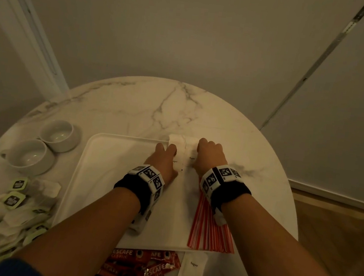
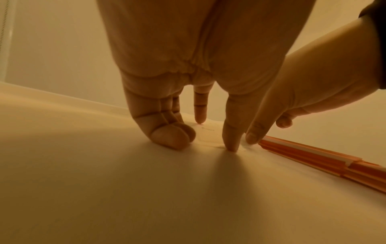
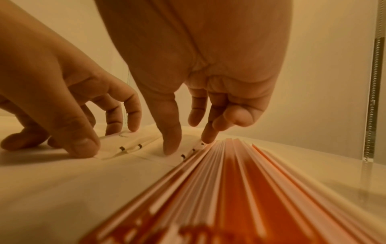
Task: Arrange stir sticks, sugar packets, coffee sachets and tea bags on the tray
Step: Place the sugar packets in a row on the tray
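Note:
A white tray [image 1: 109,163] lies on the round marble table [image 1: 157,107]. Two stacks of white sugar packets [image 1: 185,152] sit side by side at its far right corner. My left hand [image 1: 168,150] presses thumb and fingertips on the left stack [image 3: 117,145]. My right hand [image 1: 205,147] touches the right stack with its thumb [image 3: 171,148] and a fingertip. Red-and-white stir sticks [image 1: 208,230] lie fanned along the tray's right side, partly under my right wrist. In the left wrist view the left hand [image 2: 215,133] stands over a packet [image 2: 208,132], beside the stir sticks [image 2: 313,158].
Tea bags [image 1: 12,204] with green tags are heaped at the table's left front. Red coffee sachets [image 1: 142,268] lie off the tray at the near edge, with a loose sugar packet [image 1: 192,270] beside them. Two white cups [image 1: 58,135] stand left of the tray.

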`<state>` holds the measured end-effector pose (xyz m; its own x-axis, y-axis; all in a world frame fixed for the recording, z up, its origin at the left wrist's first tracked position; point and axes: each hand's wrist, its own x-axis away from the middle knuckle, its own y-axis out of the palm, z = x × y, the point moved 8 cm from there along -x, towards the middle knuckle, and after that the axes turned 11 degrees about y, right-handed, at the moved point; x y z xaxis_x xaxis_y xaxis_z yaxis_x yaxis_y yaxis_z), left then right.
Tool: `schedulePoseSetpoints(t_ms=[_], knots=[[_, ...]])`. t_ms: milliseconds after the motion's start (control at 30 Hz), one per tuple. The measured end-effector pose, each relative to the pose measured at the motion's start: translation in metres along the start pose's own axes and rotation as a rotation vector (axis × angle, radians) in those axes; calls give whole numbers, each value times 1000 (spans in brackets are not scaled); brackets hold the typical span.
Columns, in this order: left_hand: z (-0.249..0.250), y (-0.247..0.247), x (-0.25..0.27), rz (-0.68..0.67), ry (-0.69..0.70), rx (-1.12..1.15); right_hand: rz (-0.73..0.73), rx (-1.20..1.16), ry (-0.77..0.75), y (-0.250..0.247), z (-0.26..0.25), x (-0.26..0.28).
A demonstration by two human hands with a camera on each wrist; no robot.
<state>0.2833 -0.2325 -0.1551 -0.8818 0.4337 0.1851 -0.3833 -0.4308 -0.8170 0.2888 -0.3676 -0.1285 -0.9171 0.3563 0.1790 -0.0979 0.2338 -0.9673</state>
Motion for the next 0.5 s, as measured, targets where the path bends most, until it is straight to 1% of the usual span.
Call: schedulePoseSetpoints(t_ms=[167, 300, 400, 500], knots=[[1, -1, 1, 1, -3, -14, 2, 12, -24, -1, -1, 0], [0, -1, 0, -5, -4, -11, 27, -23, -15, -8, 2, 2], [-2, -4, 2, -7, -34, 41, 31, -95, 4, -20, 9, 10], [0, -11, 14, 16, -53, 78, 14, -243, 27, -36, 19, 36]])
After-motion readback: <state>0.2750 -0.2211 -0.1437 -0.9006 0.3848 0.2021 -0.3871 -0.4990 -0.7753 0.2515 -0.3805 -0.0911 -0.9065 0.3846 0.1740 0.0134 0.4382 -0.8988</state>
